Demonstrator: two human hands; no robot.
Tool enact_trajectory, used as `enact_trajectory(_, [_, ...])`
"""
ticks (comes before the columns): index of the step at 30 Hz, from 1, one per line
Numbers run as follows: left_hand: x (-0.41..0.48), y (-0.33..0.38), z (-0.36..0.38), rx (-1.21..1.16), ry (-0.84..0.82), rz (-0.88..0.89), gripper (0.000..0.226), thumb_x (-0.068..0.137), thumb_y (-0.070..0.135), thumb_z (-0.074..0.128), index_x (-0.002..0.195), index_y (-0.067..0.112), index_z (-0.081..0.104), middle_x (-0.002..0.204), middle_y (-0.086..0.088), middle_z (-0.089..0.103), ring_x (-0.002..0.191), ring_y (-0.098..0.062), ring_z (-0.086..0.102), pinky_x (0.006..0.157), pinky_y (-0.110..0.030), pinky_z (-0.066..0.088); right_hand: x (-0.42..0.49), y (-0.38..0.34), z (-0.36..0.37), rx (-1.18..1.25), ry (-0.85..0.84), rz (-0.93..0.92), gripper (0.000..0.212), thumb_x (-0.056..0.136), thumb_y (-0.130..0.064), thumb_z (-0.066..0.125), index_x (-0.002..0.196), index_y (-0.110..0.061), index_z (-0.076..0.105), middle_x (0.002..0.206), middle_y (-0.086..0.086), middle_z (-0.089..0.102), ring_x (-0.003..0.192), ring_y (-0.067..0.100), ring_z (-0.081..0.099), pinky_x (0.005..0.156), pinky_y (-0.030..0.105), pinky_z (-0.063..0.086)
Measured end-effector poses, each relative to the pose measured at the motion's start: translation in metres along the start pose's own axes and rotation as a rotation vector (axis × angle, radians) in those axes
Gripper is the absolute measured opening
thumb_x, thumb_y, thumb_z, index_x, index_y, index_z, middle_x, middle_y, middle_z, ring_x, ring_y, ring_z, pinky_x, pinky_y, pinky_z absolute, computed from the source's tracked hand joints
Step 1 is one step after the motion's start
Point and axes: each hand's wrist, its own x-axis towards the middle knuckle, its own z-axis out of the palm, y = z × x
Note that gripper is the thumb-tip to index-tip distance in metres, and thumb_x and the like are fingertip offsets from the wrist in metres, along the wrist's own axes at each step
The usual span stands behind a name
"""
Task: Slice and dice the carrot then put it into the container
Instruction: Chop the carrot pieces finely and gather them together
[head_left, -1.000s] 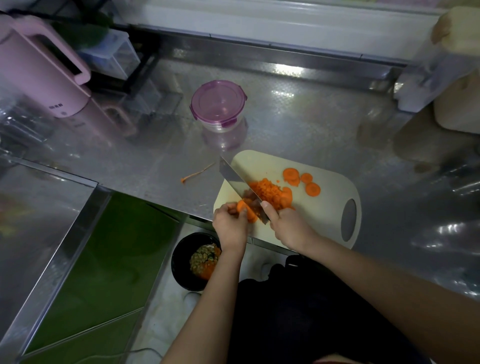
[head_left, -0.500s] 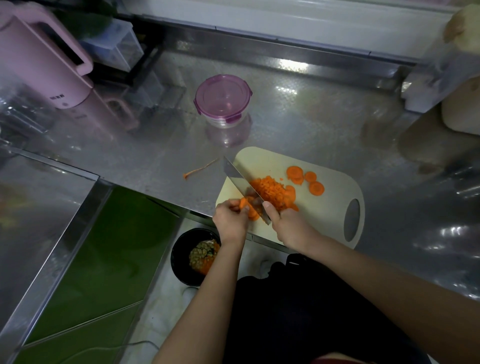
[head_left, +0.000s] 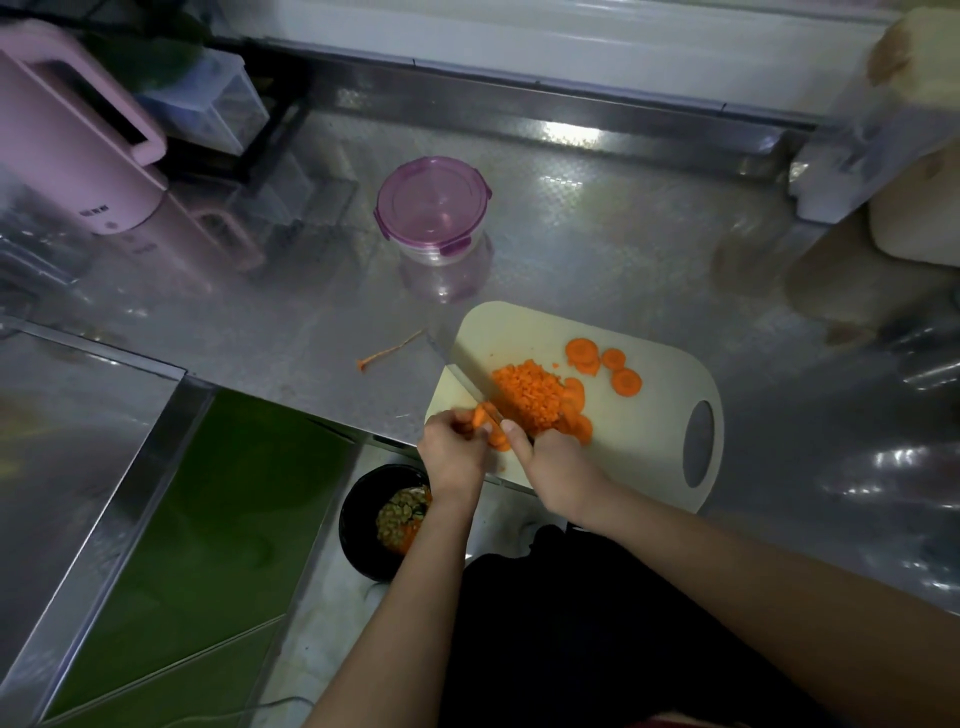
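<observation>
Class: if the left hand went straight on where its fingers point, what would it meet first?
Likely the knife: the left hand pinches a carrot piece right beside its blade. Depth is hard to judge.

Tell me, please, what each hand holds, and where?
Right hand grips the knife at its handle end; left hand pinches a carrot piece by its edge.

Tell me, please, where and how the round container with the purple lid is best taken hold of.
The container stands upright with its purple lid on. Probably grip the clear round wall below the lid, fingers wrapping from the near side, where the counter is bare; the lid's latches stick out and would hold worse.
</observation>
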Motion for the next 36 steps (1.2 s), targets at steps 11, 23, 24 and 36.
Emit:
enact_trajectory(11, [-0.001,0.0,0.001,-0.049,0.001,0.004,0.013,0.078,0.004,0.071,0.081,0.014,0.063,0.085,-0.007,0.068,0.08,-0.021,0.065,0.08,-0.034,0.054,0.017,0.005,-0.007,0.075,-0.009,-0.014,0.065,0.1,-0.048,0.026,0.049,-0.01,0.038,0.052,0.007,0.045,0.057,0.023,0.048,0.066,0.028,0.035])
enact_trajectory(23, [-0.001,-0.002,0.004,-0.075,0.023,-0.061,0.011,0.079,0.006,0.072,0.087,0.009,0.065,0.087,-0.009,0.07,0.082,-0.022,0.066,0.081,-0.037,0.055,0.002,0.013,-0.008,0.126,0.01,-0.031,0.066,0.1,-0.05,0.025,0.046,-0.014,0.036,0.049,0.002,0.04,0.051,0.015,0.041,0.054,0.023,0.032])
enact_trajectory(24, [-0.001,-0.002,0.004,-0.079,0.022,-0.058,0.01,0.079,0.006,0.071,0.087,0.009,0.065,0.087,-0.01,0.07,0.081,-0.022,0.066,0.081,-0.036,0.055,0.0,0.014,-0.008,0.126,0.004,-0.025,0.066,0.099,-0.05,0.025,0.046,-0.015,0.036,0.049,0.002,0.039,0.05,0.015,0.04,0.053,0.024,0.031])
enact_trajectory(36, [-0.001,0.002,0.002,-0.034,0.025,-0.049,0.01,0.08,0.008,0.072,0.087,0.007,0.065,0.084,-0.006,0.065,0.08,-0.018,0.061,0.078,-0.028,0.051,-0.01,0.013,-0.005,0.08,0.004,-0.046,0.065,0.099,-0.05,0.026,0.05,-0.01,0.041,0.054,0.007,0.046,0.059,0.022,0.05,0.063,0.03,0.038])
